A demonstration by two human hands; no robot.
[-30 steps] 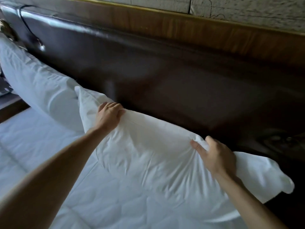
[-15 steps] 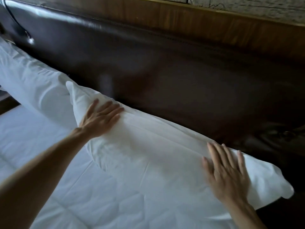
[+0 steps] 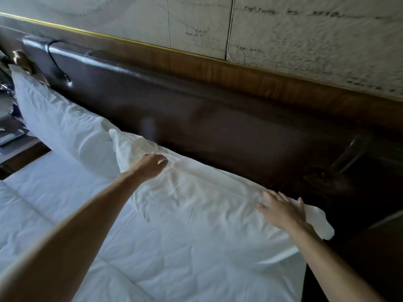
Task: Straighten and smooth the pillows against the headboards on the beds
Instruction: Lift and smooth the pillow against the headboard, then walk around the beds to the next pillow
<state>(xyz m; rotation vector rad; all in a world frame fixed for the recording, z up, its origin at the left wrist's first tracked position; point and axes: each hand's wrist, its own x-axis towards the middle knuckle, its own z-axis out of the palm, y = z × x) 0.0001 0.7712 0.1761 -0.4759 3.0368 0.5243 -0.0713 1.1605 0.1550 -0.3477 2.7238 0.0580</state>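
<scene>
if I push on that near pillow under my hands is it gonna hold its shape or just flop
Likely flop. The near pillow looks soft: its case is creased and its end corner droops limp past the right hand. It probably dents where the left hand presses, and seems light enough to slide along the headboard.

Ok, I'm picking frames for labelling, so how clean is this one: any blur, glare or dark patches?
Head view: the right hand is smeared by motion blur, the left hand only slightly; glare streaks the headboard along its top edge; the lower right corner is too dark to read; the near pillow is bright, creases still visible; wide-angle bending curves the headboard line.
</scene>
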